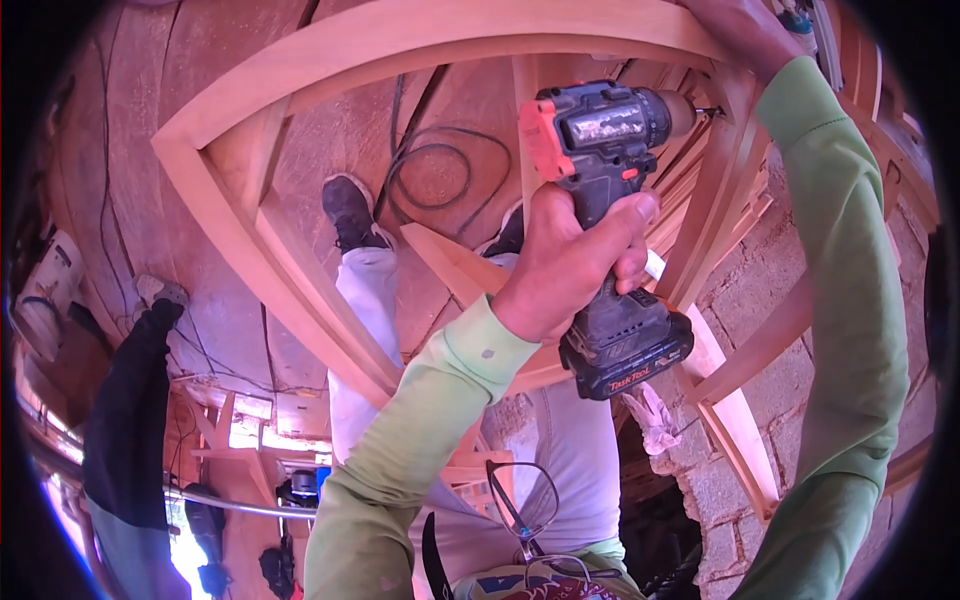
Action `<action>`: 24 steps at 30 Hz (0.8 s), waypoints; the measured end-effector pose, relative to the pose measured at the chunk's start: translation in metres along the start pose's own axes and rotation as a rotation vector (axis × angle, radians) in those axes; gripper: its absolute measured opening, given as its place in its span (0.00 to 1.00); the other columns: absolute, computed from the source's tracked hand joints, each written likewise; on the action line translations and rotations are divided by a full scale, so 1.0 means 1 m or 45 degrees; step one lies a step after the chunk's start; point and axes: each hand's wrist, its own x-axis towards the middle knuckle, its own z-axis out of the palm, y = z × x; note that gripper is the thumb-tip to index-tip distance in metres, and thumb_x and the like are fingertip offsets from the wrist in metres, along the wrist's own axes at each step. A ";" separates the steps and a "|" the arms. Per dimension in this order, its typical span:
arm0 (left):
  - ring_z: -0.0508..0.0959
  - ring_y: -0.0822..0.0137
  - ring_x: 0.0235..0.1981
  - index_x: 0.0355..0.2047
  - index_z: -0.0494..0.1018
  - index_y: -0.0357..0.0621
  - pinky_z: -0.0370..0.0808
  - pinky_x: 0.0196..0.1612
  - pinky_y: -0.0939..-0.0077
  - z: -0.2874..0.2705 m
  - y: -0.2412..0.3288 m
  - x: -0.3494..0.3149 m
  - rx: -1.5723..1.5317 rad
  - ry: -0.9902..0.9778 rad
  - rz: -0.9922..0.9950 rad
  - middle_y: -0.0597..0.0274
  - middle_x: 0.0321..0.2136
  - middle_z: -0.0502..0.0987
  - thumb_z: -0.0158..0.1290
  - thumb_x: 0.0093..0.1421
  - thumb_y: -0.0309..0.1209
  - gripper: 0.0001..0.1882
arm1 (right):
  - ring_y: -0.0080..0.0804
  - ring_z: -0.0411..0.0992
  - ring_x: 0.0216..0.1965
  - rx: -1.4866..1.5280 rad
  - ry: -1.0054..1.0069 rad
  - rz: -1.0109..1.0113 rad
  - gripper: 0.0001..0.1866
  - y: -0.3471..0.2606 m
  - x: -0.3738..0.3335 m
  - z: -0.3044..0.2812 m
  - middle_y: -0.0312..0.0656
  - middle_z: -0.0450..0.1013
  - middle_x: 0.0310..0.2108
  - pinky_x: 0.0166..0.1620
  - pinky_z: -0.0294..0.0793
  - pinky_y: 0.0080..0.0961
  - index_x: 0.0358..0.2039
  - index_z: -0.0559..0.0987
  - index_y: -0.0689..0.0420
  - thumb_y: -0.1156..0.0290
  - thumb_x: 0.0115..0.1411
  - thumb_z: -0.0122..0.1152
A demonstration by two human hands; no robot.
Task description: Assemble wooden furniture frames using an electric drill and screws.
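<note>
Cordless drill [612, 150] is up in the air over that wooden frame [430, 30], right? So what's got hold of it?

Yep. Left hand [575, 255] is wrapped round the grip, thumb folded across it. Right hand [740, 35] is up by the frame's top right corner, but the view cuts it off, so I can't tell if those fingers are spread or pinching.

And the business end?

Chuck [680, 113] points right, bit [709, 112] at or close to the right-hand strip [712, 210]. Honestly can't tell if it's biting in. Dark battery pack [630, 355] sits at the bottom of the grip.

Anything else around?

Eyeglasses [535, 500] show low down, in front of light trousers [575, 450]. Through the frame there's a dark shoe [348, 210] on the floor [305, 200]. Rough blockwork [740, 300] on the right, another person's dark trouser leg [125, 420] far left.
</note>
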 end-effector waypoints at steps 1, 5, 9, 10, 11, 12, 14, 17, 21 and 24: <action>0.68 0.80 0.23 0.48 0.70 0.36 0.68 0.24 0.82 0.000 -0.001 0.000 -0.010 0.019 -0.021 0.64 0.37 0.75 0.55 0.69 0.27 0.11 | 0.37 0.78 0.44 0.012 -0.031 -0.025 0.15 0.003 0.003 -0.001 0.50 0.79 0.39 0.52 0.75 0.31 0.45 0.75 0.69 0.76 0.63 0.44; 0.69 0.78 0.17 0.45 0.72 0.33 0.69 0.23 0.78 -0.002 -0.008 0.003 0.110 -0.007 0.126 0.69 0.18 0.70 0.54 0.68 0.30 0.11 | 0.37 0.78 0.44 -0.047 -0.161 -0.074 0.14 0.010 0.006 -0.007 0.49 0.79 0.40 0.52 0.75 0.30 0.45 0.75 0.69 0.76 0.63 0.45; 0.69 0.78 0.17 0.46 0.72 0.34 0.69 0.23 0.80 -0.002 -0.007 0.003 0.070 -0.026 0.098 0.68 0.18 0.71 0.53 0.69 0.31 0.12 | 0.36 0.78 0.44 -0.007 -0.101 -0.041 0.14 0.009 0.006 -0.007 0.49 0.80 0.40 0.53 0.74 0.30 0.45 0.75 0.68 0.74 0.64 0.46; 0.69 0.79 0.20 0.49 0.72 0.34 0.69 0.24 0.81 -0.003 -0.008 0.002 0.045 -0.028 0.097 0.65 0.31 0.74 0.53 0.70 0.29 0.12 | 0.36 0.78 0.45 -0.011 -0.127 -0.003 0.14 0.008 0.006 -0.007 0.49 0.80 0.39 0.53 0.74 0.30 0.45 0.75 0.68 0.74 0.65 0.46; 0.69 0.79 0.23 0.52 0.71 0.33 0.70 0.25 0.81 -0.003 -0.008 0.001 0.021 -0.030 0.095 0.61 0.43 0.77 0.53 0.70 0.27 0.13 | 0.36 0.78 0.45 -0.006 -0.128 0.000 0.14 0.009 0.004 -0.005 0.49 0.80 0.39 0.53 0.74 0.30 0.45 0.75 0.68 0.74 0.65 0.46; 0.69 0.79 0.23 0.52 0.71 0.33 0.70 0.25 0.81 -0.003 -0.008 0.001 0.021 -0.026 0.093 0.61 0.43 0.77 0.53 0.70 0.27 0.13 | 0.37 0.78 0.45 -0.047 -0.048 -0.024 0.14 0.008 0.002 -0.005 0.49 0.80 0.39 0.53 0.74 0.30 0.45 0.75 0.68 0.73 0.65 0.46; 0.69 0.79 0.23 0.51 0.71 0.33 0.70 0.25 0.81 -0.002 -0.008 0.000 0.028 -0.040 0.079 0.59 0.46 0.77 0.52 0.71 0.28 0.13 | 0.37 0.78 0.45 -0.083 0.031 -0.044 0.14 0.007 -0.001 -0.004 0.48 0.80 0.39 0.54 0.74 0.30 0.44 0.75 0.68 0.72 0.66 0.46; 0.68 0.80 0.23 0.49 0.71 0.34 0.70 0.25 0.81 0.002 -0.008 0.001 -0.006 -0.003 0.118 0.61 0.42 0.77 0.53 0.70 0.28 0.11 | 0.37 0.78 0.46 -0.038 -0.065 -0.016 0.14 0.004 -0.002 -0.005 0.48 0.80 0.41 0.54 0.74 0.30 0.44 0.74 0.69 0.72 0.66 0.47; 0.68 0.80 0.23 0.47 0.70 0.35 0.69 0.24 0.81 -0.001 -0.015 0.001 -0.024 0.004 0.069 0.63 0.38 0.75 0.53 0.70 0.28 0.10 | 0.37 0.78 0.46 -0.037 -0.007 -0.005 0.14 0.006 -0.002 -0.005 0.49 0.79 0.43 0.54 0.73 0.31 0.46 0.73 0.69 0.72 0.67 0.47; 0.68 0.80 0.23 0.46 0.69 0.36 0.69 0.23 0.81 -0.003 -0.014 0.001 0.009 0.011 0.002 0.65 0.35 0.74 0.54 0.70 0.28 0.10 | 0.36 0.78 0.47 0.043 -0.019 0.010 0.13 -0.004 -0.004 -0.004 0.49 0.79 0.43 0.54 0.73 0.30 0.45 0.73 0.69 0.73 0.67 0.47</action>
